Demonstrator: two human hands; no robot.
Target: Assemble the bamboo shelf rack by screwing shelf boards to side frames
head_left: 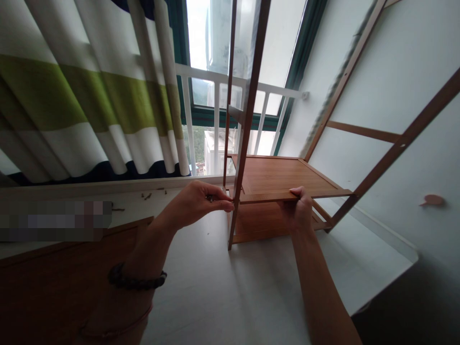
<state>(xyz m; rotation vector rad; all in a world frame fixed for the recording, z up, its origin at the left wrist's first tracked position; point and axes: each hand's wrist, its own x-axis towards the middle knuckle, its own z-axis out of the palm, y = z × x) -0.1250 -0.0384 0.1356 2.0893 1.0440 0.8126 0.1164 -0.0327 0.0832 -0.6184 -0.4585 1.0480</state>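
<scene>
A wooden rack stands upright in front of me, with brown posts and two shelf boards in its lower part. My left hand is closed in a pinch, its fingertips against the front left post at the level of the upper shelf board. A small dark screw shows between its fingers; what lies right at the fingertips is mostly hidden. My right hand grips the front edge of that upper board, thumb on top and fingers underneath. Below it lies the lower shelf board.
Several small screws lie on the white surface near the curtain. Another brown wooden panel rests at the lower left. Behind the rack are a white railing and a window. A white wall is at right.
</scene>
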